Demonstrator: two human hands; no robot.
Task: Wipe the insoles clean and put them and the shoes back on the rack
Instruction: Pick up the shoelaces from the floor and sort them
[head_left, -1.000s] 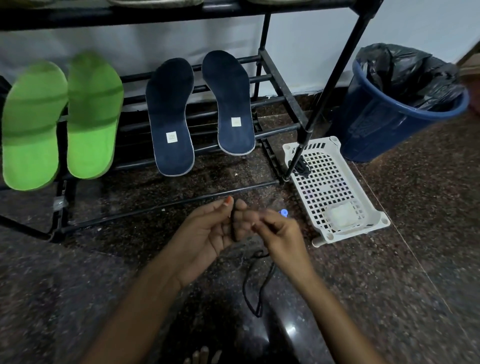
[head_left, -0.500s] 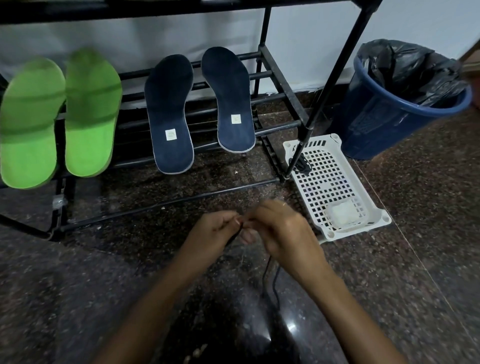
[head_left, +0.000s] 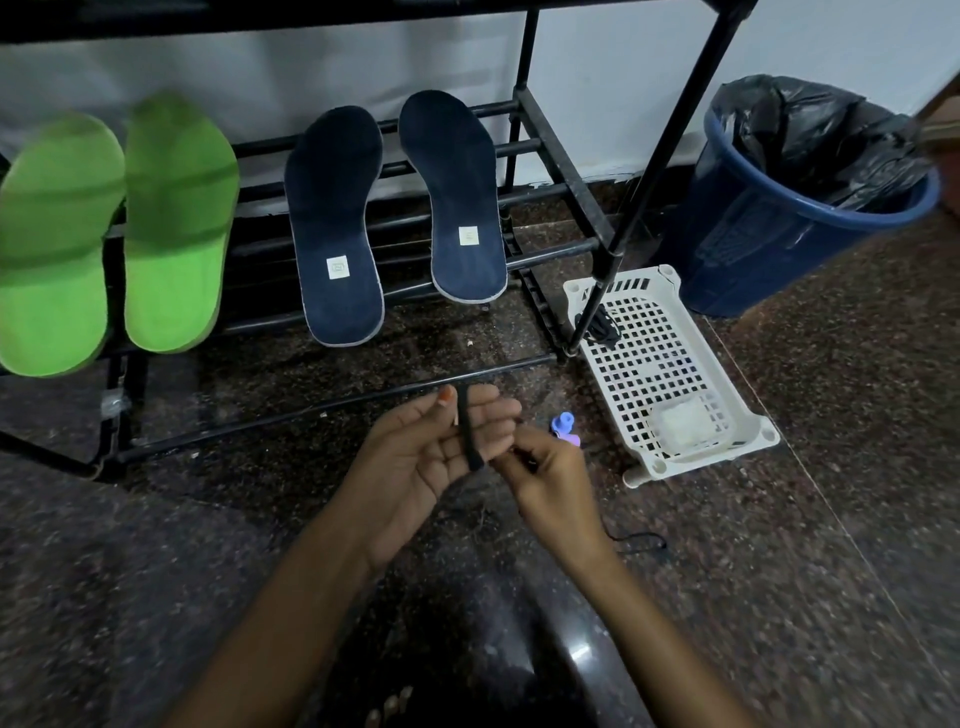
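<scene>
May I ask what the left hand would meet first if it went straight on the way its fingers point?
Probably the rack's low front bar, just beyond the left hand; depth is unclear, so it could pass over it toward the navy insoles.

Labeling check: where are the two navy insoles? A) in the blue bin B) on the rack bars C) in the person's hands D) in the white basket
B: both navy insoles lie across the rack bars beside the green insoles; left hand and right hand hold only a black lace.
</scene>
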